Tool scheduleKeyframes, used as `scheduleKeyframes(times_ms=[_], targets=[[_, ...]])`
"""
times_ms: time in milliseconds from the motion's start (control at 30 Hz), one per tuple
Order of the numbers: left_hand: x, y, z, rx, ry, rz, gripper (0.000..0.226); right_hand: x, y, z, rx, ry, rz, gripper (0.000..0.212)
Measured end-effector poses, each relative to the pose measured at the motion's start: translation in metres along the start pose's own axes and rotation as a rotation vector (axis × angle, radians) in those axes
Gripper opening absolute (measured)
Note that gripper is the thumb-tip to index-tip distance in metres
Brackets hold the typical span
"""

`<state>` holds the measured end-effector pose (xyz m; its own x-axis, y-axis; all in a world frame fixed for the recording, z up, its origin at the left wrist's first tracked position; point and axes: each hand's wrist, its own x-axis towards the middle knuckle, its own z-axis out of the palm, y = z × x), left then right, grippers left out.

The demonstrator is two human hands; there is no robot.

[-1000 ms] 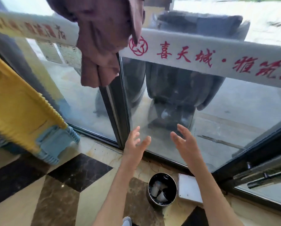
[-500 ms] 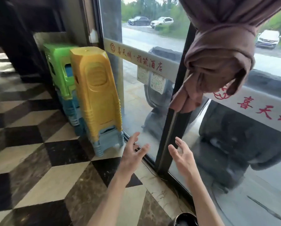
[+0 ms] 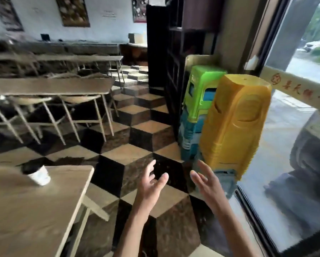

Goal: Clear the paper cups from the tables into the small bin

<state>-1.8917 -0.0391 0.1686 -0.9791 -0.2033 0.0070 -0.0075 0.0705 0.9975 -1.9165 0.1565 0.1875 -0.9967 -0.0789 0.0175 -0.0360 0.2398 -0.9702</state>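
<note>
A white paper cup stands near the far edge of the wooden table at the lower left. My left hand and my right hand are raised side by side over the floor, fingers spread and empty, well to the right of the cup. The small bin is out of view.
Stacked plastic stools, yellow and green over blue, stand against the glass wall on the right. More wooden tables with chairs fill the left and back. A dark cabinet stands behind the stools. The floor is chequered tile.
My view has swung left from the glass wall and the bin on the floor to the dining room. The bin has left the view; the table with the cup has come in.
</note>
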Motion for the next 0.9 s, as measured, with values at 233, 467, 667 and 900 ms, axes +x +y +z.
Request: scheduleKeyframes(times_ms=[233,467,667,900], targets=[[0.028,-0.020,-0.147,-0.027,0.376,-0.067,0.098,0.078,-0.028,0.161,0.021,-0.358,-0.042,0.076],[0.065,-0.050,-0.251,-0.005,0.667,-0.137,0.081,0.160,-0.032,0.307,-0.001,-0.629,-0.108,0.069],[0.104,-0.061,-0.314,0.011,0.900,-0.213,0.080,0.217,-0.049,0.406,0.000,-0.865,-0.111,0.077],[0.136,-0.077,-0.369,0.001,1.071,-0.292,0.066,0.248,-0.050,0.492,-0.057,-1.019,-0.100,0.079]])
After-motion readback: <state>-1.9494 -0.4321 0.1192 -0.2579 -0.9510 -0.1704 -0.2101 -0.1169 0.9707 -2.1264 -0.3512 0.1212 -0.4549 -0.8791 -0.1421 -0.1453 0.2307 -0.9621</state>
